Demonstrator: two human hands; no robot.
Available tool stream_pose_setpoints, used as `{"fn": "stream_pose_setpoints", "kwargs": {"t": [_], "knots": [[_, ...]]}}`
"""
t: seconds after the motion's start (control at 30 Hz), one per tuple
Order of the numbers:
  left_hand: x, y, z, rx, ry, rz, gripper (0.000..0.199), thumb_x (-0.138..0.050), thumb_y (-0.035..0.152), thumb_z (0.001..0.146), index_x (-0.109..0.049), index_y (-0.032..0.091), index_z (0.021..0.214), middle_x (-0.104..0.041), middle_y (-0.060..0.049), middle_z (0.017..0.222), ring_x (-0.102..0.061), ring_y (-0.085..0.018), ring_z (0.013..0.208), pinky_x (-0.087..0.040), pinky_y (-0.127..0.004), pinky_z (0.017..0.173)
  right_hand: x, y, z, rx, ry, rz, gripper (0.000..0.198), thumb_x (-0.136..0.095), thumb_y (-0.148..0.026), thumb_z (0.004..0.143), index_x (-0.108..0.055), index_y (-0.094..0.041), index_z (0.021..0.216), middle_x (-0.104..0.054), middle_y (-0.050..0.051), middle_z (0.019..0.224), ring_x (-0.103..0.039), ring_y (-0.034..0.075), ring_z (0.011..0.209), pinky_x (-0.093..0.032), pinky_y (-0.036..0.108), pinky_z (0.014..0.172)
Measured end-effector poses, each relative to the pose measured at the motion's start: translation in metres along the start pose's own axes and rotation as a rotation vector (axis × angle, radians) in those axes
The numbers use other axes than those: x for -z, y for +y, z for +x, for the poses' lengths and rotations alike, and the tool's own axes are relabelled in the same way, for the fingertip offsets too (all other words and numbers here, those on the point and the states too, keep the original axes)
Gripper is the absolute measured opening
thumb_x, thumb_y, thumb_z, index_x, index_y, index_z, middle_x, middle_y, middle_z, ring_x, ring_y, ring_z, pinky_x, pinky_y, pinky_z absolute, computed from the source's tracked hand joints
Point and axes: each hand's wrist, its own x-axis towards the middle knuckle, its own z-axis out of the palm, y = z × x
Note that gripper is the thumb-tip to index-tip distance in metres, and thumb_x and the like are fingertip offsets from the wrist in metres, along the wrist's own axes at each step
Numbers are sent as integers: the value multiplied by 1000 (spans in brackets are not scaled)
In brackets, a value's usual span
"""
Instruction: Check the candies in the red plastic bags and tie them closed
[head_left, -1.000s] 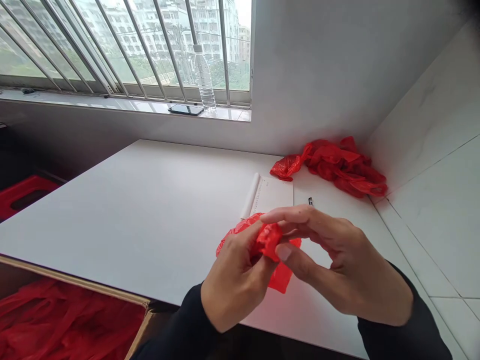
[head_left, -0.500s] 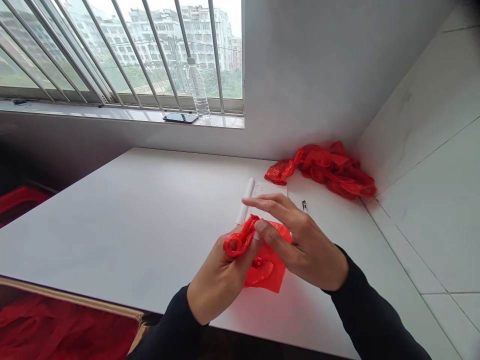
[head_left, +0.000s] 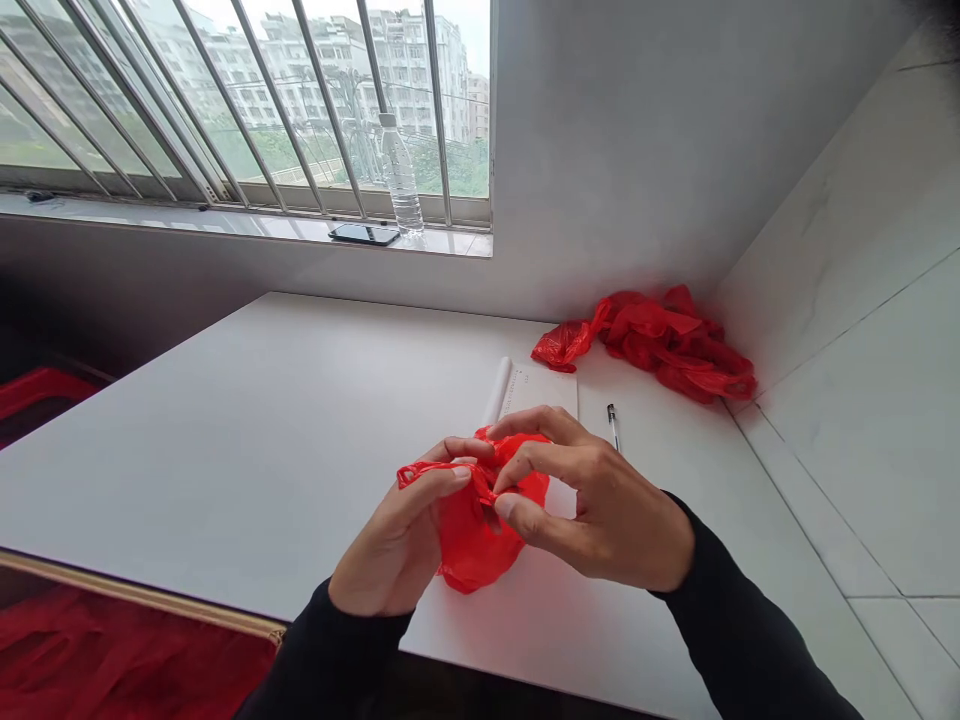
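A thin red plastic bag (head_left: 480, 550) hangs between my two hands above the white table (head_left: 300, 430). My left hand (head_left: 401, 535) is closed on the bag's gathered top, thumb pressed over the bunched film toward the fingers. From the other side, my right hand (head_left: 592, 500) pinches a twisted part of the bag with its thumb and fingertips. The bag's lower part spreads loosely beneath the hands. Just beyond them lies an open notebook (head_left: 540, 390) with writing on its page, partly covered by my right hand. A pen (head_left: 613, 425) rests to its right.
Crumpled red bags (head_left: 667, 340) are heaped at the table's back right corner, by the wall. On the windowsill stand a water bottle (head_left: 402, 180) and, lying flat, a phone (head_left: 364, 234). At lower left a box (head_left: 135, 650) holds red material.
My left hand has shifted left and turned, its thumb now lying across the bag. My right fingers have come down and closed on the bag, whose rolled top has opened out.
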Motion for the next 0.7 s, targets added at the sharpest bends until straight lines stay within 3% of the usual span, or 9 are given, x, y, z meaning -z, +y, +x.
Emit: {"fn": "stream_pose_setpoints", "kwargs": {"t": [0.13,0.27,0.33,0.4,0.47,0.6,0.7], "knots": [[11,-1,-2,-46,-8,183,14,-69,32,88,-60,23,91,-63,0,79,-60,-13,70,-48,-25,67,-4,3,3,10,-94,28,12,-63,-33,96,-69,-22,94,-59,7,132,-54,22,126,-46,42,105],[11,-1,-7,-135,-42,433,19,-70,29,88,-54,24,95,-62,2,84,-60,-12,73,-49,-24,68,-10,8,10,18,-50,105,34,-56,-37,100,-56,-23,131,-59,10,136,-52,22,130,-44,42,108],[10,-3,-9,-218,7,600,18,-67,26,90,-53,26,101,-64,1,89,-60,-12,71,-49,-23,64,-13,12,13,-33,-120,154,41,-50,-39,103,-48,-22,141,-66,9,124,-61,20,116,-48,39,101],[11,-8,-9,-355,113,817,22,-62,19,90,-54,28,109,-67,1,92,-62,-12,69,-49,-22,60,-16,18,16,-125,-159,187,39,-40,-40,106,-51,-20,138,-70,4,96,-66,16,88,-51,34,85],[15,-15,-9,-551,202,1050,34,-59,10,87,-57,29,116,-69,0,99,-67,-14,76,-52,-23,64,-18,26,18,-191,-150,216,38,-34,-36,107,-54,-19,134,-63,0,77,-59,14,70,-49,29,71],[29,-28,-5,-917,168,1333,55,-50,-3,85,-61,32,126,-67,-3,117,-68,-16,103,-56,-24,82,-23,40,19,-212,-298,331,33,-41,-25,102,-55,-19,131,-53,-4,67,-46,10,57,-39,23,55],[37,-31,-3,-957,171,1435,66,-46,-4,87,-56,36,137,-56,-4,135,-65,-16,110,-57,-25,86,-23,44,20,-180,-363,347,18,-49,-22,97,-64,-18,105,-53,-4,67,-44,9,57,-36,22,54]]}}
